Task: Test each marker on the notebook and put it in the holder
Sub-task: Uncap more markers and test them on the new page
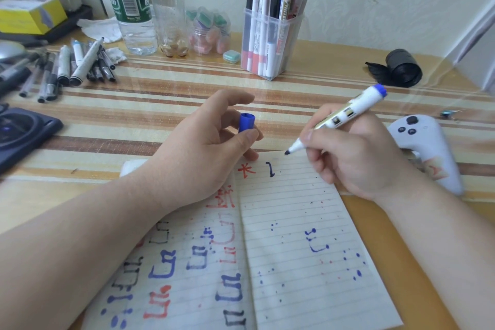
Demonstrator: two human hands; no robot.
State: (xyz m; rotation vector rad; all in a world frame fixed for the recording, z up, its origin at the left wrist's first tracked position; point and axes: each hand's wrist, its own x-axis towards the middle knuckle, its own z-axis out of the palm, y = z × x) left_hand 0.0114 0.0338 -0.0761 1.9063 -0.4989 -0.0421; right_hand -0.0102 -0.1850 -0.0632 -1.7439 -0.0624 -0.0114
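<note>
while the right hand (356,153) is pinching the barrel of a blue whiteboard marker (340,118) low down near the nib, between thumb and fingers, the nib is sitting right at the far edge of the open lined notebook (294,222), which is lying at the near edge of the table (160,104); whether the tip is actually touching paper is not showing clearly. the left hand (203,142) is gripping the marker's blue cap (247,122) between thumb and curled fingers, just beyond the notebook's far edge, its open end pointing up. the marker is looking light and rigid, with a smooth plastic barrel that is probably slipping easily, so this low grip is likely giving good control for writing, while a mid-barrel hold is probably suiting the drop into the clear plastic holder (294,35) standing toward the table's far edge. that holder is already crowding with markers and is looking light enough to tip. the wet nib is liable to be staining whatever it brushes, so the cap is probably wanting a straight, firm push first.
</note>
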